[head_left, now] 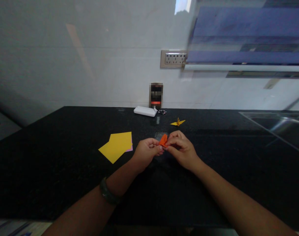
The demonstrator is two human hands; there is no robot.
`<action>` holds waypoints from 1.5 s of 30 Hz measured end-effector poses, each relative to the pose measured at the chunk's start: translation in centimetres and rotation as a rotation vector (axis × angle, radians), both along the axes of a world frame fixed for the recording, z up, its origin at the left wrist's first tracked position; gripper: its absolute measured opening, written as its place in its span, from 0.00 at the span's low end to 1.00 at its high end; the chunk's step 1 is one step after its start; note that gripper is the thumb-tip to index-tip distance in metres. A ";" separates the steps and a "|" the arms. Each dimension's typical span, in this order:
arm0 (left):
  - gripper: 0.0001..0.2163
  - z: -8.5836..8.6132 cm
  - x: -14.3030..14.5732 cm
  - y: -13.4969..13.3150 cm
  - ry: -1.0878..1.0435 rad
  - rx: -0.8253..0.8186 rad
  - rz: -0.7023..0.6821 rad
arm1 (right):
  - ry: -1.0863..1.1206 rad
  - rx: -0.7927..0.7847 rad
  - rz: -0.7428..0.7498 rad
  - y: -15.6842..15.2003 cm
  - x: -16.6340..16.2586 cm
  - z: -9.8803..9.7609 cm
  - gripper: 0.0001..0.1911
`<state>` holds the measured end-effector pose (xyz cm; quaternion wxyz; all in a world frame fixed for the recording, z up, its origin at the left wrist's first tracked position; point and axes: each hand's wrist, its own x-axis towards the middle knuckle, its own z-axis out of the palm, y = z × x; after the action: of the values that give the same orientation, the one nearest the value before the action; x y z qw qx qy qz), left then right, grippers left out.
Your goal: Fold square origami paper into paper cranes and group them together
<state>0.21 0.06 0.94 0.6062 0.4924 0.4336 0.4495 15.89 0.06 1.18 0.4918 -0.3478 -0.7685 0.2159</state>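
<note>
A small piece of folded orange paper (163, 140) is held up between my two hands, above the dark countertop. My left hand (146, 151) pinches its left side between thumb and fingers. From the right, my right hand (182, 149) grips the other side with thumb and fingertips, which hide part of the folds. Beyond my right hand stands a yellow origami crane (178, 122) with its wings spread. To the left of my left hand lie yellow paper sheets (117, 147), overlapping, with a pink edge showing under them.
At the back of the black countertop (65, 164) lies a white power bank (145, 111) with a beaded strap (161, 111). A phone (156, 95) leans on the tiled wall behind it. A sink (282, 124) is at the right, and a socket panel (174, 59) is on the wall.
</note>
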 end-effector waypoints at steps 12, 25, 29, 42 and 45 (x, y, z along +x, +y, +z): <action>0.09 -0.1 -0.3 0.2 0.065 0.106 -0.059 | -0.049 0.054 -0.015 -0.2 0.0 0.2 0.05; 0.06 0.4 -0.2 -0.2 0.034 0.041 -0.115 | -0.278 0.274 -0.018 -0.3 1.0 0.0 0.10; 0.06 0.2 -0.5 -0.1 -0.093 -0.026 -0.159 | -0.435 0.353 -0.033 -0.4 1.2 0.3 0.11; 0.09 0.6 -0.2 -0.2 -0.265 -0.077 -0.122 | -0.534 0.346 -0.038 -0.6 0.4 0.3 0.12; 0.10 0.3 -0.2 -0.1 -0.276 -0.060 -0.060 | -0.281 0.215 0.122 -0.9 -0.1 0.5 0.11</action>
<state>0.03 -0.02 1.23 0.6877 0.4205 0.3445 0.4813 15.78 -0.86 1.72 0.4000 -0.2727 -0.8679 0.1115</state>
